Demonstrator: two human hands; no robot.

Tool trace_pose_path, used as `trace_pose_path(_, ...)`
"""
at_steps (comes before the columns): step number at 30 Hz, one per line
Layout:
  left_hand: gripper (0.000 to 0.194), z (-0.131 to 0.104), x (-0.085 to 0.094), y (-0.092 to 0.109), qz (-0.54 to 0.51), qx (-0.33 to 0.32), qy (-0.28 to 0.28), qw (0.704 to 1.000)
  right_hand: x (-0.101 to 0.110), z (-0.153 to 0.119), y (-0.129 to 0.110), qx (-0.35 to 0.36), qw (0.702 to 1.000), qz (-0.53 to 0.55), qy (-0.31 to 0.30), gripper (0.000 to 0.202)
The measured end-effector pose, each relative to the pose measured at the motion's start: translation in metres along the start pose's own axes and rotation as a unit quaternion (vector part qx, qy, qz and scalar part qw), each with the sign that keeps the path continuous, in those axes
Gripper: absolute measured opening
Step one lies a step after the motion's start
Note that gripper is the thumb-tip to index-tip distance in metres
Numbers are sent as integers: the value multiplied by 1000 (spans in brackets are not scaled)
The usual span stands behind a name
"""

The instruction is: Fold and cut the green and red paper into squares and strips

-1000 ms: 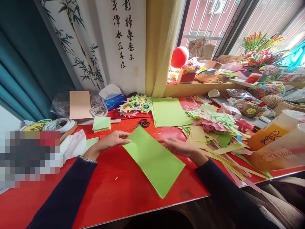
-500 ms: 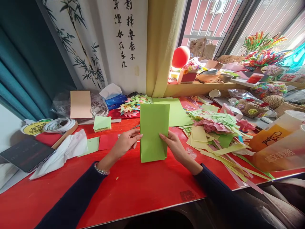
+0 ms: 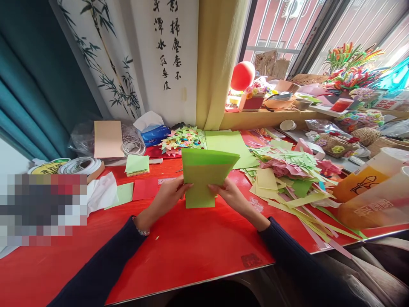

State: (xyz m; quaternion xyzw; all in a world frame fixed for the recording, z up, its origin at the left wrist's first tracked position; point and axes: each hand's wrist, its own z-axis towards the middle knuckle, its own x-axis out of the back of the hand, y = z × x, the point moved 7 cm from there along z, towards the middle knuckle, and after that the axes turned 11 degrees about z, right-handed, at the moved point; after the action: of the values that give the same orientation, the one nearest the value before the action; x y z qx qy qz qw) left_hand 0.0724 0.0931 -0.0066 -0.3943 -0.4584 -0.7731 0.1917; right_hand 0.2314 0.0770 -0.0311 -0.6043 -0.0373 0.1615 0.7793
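Green paper (image 3: 200, 181) partly hides the right hand (image 3: 232, 195), and pixelation blurs a dark object (image 3: 35, 204).

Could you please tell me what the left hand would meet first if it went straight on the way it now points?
It would first meet the green paper, which the left hand grips. Beyond that, the line seems to run toward the large green sheets behind, though depth is unclear.

Wearing dk navy slvs (image 3: 99, 260), long & plain; also thin silvery beaded bracelet (image 3: 144, 233), just beside L cuff (image 3: 133, 232), hand side.
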Motion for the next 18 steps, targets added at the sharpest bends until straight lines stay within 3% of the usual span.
trace_pose_path(3, 18, 0, 4, 6, -46, -8, 11, 999, 3, -1, -8, 11, 999, -45, 23, 23)
trace_pose_path(6, 17, 0, 2, 7, -146, 44, -18, 988, 4, -2, -18, 0, 999, -39, 38, 24)
trace_pose_path(11, 25, -4, -26, -8, -278, 160, -130, 938, -2, -5, 6, -153, 984, 97, -2, 33)
trace_pose_path(15, 34, -6, -39, -20, -288, 194, -155, 925, -1, -9, 23, -212, 969, 126, 9, 35)
trace_pose_path(18, 34, -6, -40, -23, -277, 190, -140, 932, 5, -7, 20, -178, 976, 126, 24, 36)
